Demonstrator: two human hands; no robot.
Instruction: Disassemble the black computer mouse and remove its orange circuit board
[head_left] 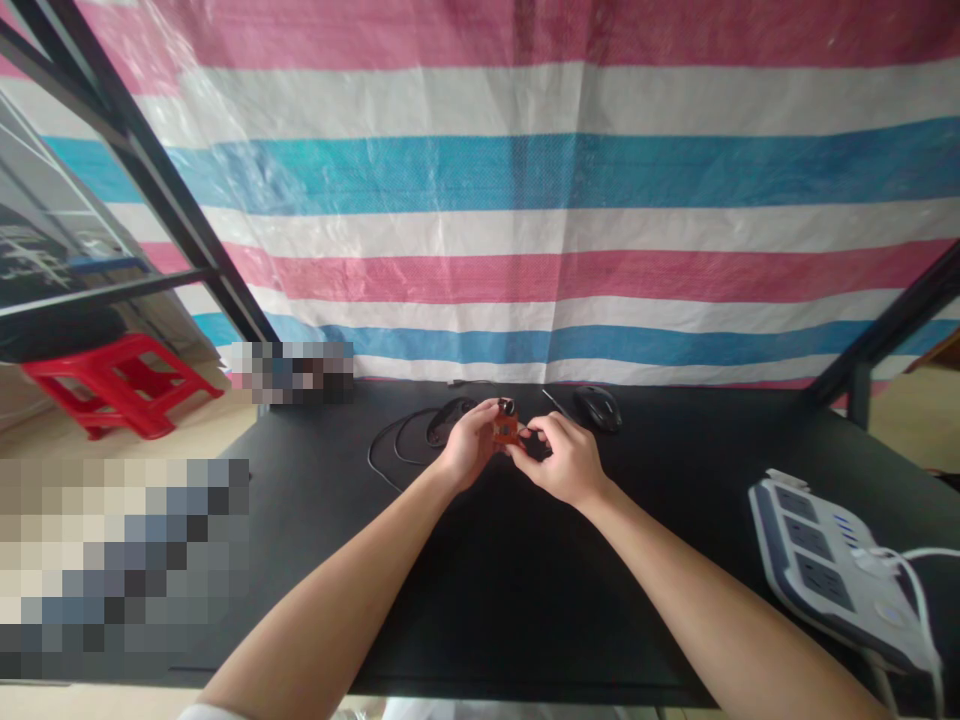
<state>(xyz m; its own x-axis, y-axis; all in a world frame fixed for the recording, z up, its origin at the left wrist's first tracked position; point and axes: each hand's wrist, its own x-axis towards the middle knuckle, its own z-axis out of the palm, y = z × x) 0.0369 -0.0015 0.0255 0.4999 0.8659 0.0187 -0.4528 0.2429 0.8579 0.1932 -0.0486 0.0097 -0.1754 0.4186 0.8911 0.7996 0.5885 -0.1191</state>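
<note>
Above the middle of the black table [480, 590], my left hand [471, 445] is closed around a small orange object [506, 428] with a dark round part at its top. Close against its right side is my right hand [566, 455], its fingers pinched together on something small and dark that I cannot make out. Behind my left hand, a black cable [397, 440] lies in loops on the table. A black computer mouse [598, 409] rests beyond my right hand, with a thin dark stick [556, 402] just left of it.
At the right stands a white and grey power strip [832, 560] with white cables plugged in. A striped plastic sheet [525, 230] hangs behind the table between dark metal posts. On the floor at the left is a red stool [124, 380]. Two areas at the left are pixelated.
</note>
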